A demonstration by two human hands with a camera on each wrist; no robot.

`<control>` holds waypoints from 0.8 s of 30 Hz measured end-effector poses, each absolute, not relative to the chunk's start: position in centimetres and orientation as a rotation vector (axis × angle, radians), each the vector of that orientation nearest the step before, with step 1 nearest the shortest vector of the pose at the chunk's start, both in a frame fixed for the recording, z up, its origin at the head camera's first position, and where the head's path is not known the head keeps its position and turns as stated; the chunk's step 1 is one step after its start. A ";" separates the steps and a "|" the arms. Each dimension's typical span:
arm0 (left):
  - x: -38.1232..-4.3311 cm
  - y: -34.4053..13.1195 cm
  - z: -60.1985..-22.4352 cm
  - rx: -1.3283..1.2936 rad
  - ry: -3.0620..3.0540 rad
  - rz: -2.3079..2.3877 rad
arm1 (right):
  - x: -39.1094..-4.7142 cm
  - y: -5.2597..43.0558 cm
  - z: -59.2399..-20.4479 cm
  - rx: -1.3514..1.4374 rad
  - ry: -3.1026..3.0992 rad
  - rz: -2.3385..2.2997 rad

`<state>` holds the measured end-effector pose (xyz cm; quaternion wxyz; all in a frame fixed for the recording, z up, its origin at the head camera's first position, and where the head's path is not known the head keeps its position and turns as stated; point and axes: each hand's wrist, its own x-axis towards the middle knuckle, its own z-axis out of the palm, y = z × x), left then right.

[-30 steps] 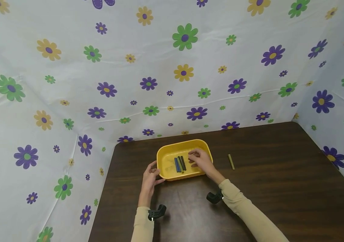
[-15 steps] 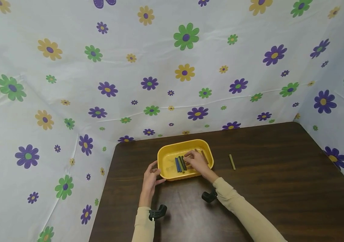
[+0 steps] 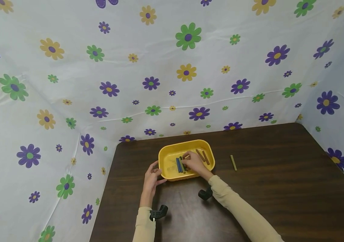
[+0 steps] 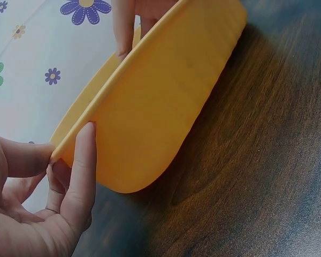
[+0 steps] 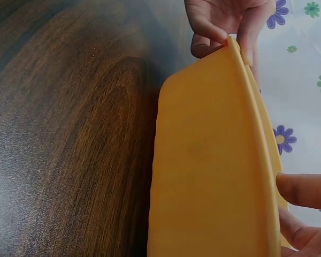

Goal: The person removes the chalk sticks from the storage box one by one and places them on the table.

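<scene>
A shallow yellow tray (image 3: 172,177) stands toward the back of the table. My left hand (image 3: 151,181) pinches its near left corner; in the left wrist view the thumb (image 4: 29,159) and fingers clasp the rim. Blue crayons (image 3: 178,165) and green ones lie side by side inside the tray, left of its middle. My right hand (image 3: 195,163) reaches into the tray, its fingertips right at the darker crayons of that row and partly covering them. I cannot tell whether it grips one. Two brown crayons (image 3: 206,158) lie apart at the tray's right end.
An olive crayon (image 3: 233,162) lies on the dark wooden table (image 3: 274,174), right of the tray. White flower-patterned sheeting (image 3: 159,67) rises behind the table and along both sides. Each wrist wears a black camera (image 3: 158,212).
My right hand has moved left inside the tray, from the right part to the dark crayons, uncovering the brown crayons. The left hand keeps its hold on the tray corner.
</scene>
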<state>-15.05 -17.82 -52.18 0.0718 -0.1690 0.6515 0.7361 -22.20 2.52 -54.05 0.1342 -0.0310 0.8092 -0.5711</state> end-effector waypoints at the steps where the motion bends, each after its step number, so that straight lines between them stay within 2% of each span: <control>1: -15.0 -17.8 -52.2 -0.506 1.958 2.215 | -22.2 2.4 -54.1 -0.092 2.358 -1.642; 24: -15.0 -17.8 -52.3 -0.495 1.951 2.223 | -22.6 -0.2 -54.6 -0.203 2.447 -1.534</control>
